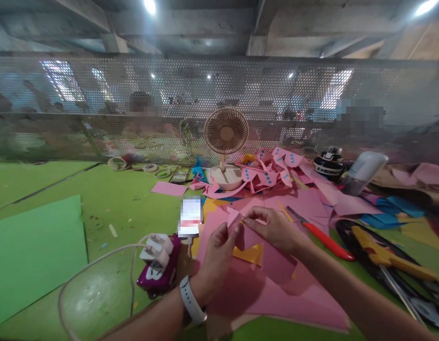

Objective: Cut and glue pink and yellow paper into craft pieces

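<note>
Between my two hands is a small folded piece of pink paper (pixel 234 218). My left hand (pixel 219 244), with a white wristband (pixel 191 299) below it, pinches the paper from the left and underneath. The thumb and fingers of my right hand (pixel 271 226) are closed at the paper's right edge. Under both hands lie overlapping pink sheets (pixel 240 296). A yellow-orange paper piece (pixel 253 255) rests on them just below my fingers. To the right of my right hand is a cutter with a red handle (pixel 327 240).
A small fan (pixel 226 132) stands behind, beside a heap of folded pink paper (pixel 272 168). At left are a phone (pixel 190 217), a purple power strip with white plugs (pixel 157 265) and a green sheet (pixel 38 255). A yellow glue gun (pixel 389 255) lies right.
</note>
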`<state>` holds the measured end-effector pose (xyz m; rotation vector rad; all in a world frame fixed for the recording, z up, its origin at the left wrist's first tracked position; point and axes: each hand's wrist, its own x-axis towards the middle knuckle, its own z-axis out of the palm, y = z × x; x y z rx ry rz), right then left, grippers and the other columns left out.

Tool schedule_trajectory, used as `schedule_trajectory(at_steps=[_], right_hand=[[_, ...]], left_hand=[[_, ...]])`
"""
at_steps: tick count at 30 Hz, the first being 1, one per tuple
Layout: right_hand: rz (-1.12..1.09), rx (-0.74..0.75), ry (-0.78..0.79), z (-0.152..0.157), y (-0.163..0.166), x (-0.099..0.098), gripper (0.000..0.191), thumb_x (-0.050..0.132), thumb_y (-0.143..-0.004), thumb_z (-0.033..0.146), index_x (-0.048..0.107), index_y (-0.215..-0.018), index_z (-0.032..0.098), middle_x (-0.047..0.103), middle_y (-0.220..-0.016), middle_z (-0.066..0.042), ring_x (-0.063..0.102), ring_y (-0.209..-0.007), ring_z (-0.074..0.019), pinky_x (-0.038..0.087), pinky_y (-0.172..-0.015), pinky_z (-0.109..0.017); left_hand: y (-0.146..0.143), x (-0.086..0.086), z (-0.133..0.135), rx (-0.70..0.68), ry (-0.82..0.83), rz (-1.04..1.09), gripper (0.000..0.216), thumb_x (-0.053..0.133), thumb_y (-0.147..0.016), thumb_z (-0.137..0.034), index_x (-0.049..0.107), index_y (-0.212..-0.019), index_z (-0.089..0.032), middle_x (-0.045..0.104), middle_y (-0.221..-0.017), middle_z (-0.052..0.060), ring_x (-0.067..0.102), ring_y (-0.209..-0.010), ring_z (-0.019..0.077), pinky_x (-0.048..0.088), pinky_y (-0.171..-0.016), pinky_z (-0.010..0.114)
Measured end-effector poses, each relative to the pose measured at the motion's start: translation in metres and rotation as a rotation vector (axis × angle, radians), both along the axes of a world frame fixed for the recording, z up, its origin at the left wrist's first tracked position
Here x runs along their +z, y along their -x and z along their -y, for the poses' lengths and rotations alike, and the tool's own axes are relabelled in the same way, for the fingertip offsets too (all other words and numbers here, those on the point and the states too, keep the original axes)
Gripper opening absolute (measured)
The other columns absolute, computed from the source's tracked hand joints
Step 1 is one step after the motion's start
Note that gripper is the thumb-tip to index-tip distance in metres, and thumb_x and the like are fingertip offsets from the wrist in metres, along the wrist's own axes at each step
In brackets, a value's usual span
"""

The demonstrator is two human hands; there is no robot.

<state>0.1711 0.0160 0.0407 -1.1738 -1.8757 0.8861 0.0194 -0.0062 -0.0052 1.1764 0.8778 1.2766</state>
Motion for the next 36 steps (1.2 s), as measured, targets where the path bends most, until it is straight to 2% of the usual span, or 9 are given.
schedule_trajectory(at_steps=[6,10,14,17,20,22,27,30,36], right_hand=[[-0.015,0.129,0.006,-0.007,-0.008,-0.004,0.027,0.049,-0.086,0.038,0.066,-0.086,0.016,0.067,-0.082,-0.004,0.059,-0.076,-0.0161,0.045,-0.069,-0.026],[0.101,0.143,-0.108,-0.009,-0.010,0.002,0.026,0.049,-0.086,0.036,0.067,-0.089,0.019,0.068,-0.087,-0.004,0.060,-0.080,-0.0168,0.044,-0.074,-0.027],[0.246,0.121,-0.222,-0.013,-0.012,0.016,0.022,0.049,-0.086,0.032,0.067,-0.090,0.019,0.068,-0.089,-0.004,0.059,-0.081,-0.0167,0.043,-0.075,-0.027],[0.275,0.113,-0.231,-0.016,-0.015,0.022,0.021,0.051,-0.086,0.031,0.067,-0.089,0.018,0.068,-0.087,-0.004,0.059,-0.080,-0.0160,0.043,-0.073,-0.026],[0.272,0.086,-0.251,-0.018,-0.020,0.023,0.021,0.051,-0.085,0.032,0.067,-0.090,0.018,0.068,-0.088,-0.004,0.059,-0.082,-0.0158,0.042,-0.073,-0.025],[0.285,0.097,-0.256,-0.017,-0.022,0.022,0.021,0.051,-0.085,0.032,0.067,-0.089,0.019,0.068,-0.088,-0.004,0.059,-0.082,-0.0158,0.043,-0.074,-0.025],[0.306,0.065,-0.298,-0.017,-0.028,0.015,0.023,0.049,-0.087,0.034,0.067,-0.092,0.019,0.067,-0.093,-0.005,0.059,-0.086,-0.0171,0.043,-0.078,-0.028],[0.266,-0.058,-0.374,-0.013,-0.038,0.011,0.024,0.050,-0.086,0.036,0.065,-0.096,0.019,0.066,-0.098,-0.006,0.058,-0.093,-0.0185,0.041,-0.084,-0.031],[0.287,-0.204,-0.358,0.011,-0.077,0.002,0.025,0.049,-0.086,0.035,0.066,-0.088,0.017,0.065,-0.091,-0.007,0.058,-0.088,-0.0191,0.042,-0.080,-0.032]], left_hand=[[0.003,0.004,-0.001,-0.024,0.202,0.206,0.030,0.064,-0.073,-0.045,0.061,-0.081,-0.016,0.062,-0.076,0.001,0.056,-0.069,0.0130,0.043,-0.063,0.023],[0.007,0.008,-0.005,0.008,0.309,0.159,0.037,0.067,-0.069,-0.047,0.059,-0.094,-0.021,0.059,-0.071,-0.003,0.056,-0.061,0.0100,0.043,-0.058,0.020],[0.011,0.010,-0.009,-0.028,0.273,0.149,0.067,0.066,-0.072,-0.043,0.036,-0.130,-0.032,0.060,-0.074,-0.004,0.058,-0.061,0.0100,0.047,-0.065,0.025],[0.013,0.013,-0.009,-0.036,0.146,0.179,0.080,0.065,-0.074,-0.037,0.019,-0.139,-0.034,0.061,-0.075,-0.004,0.059,-0.066,0.0100,0.047,-0.074,0.028],[0.013,0.018,-0.008,-0.046,0.061,0.178,0.086,0.066,-0.075,-0.032,0.012,-0.141,-0.034,0.062,-0.076,-0.004,0.060,-0.070,0.0108,0.047,-0.076,0.029],[0.013,0.020,-0.008,-0.079,0.046,0.161,0.089,0.068,-0.072,-0.029,0.013,-0.141,-0.034,0.061,-0.075,-0.004,0.059,-0.070,0.0116,0.048,-0.072,0.028],[0.013,0.017,-0.012,-0.241,0.065,0.088,0.066,0.069,-0.070,-0.029,0.043,-0.130,-0.026,0.059,-0.074,-0.001,0.057,-0.071,0.0131,0.051,-0.069,0.030],[0.014,0.014,-0.014,-0.205,0.076,0.085,0.057,0.070,-0.069,-0.031,0.052,-0.123,-0.024,0.058,-0.075,-0.001,0.056,-0.071,0.0121,0.052,-0.068,0.030],[0.013,0.016,-0.015,-0.064,0.059,0.195,0.058,0.070,-0.069,-0.029,0.049,-0.123,-0.027,0.056,-0.073,-0.004,0.057,-0.071,0.0107,0.052,-0.074,0.032]])
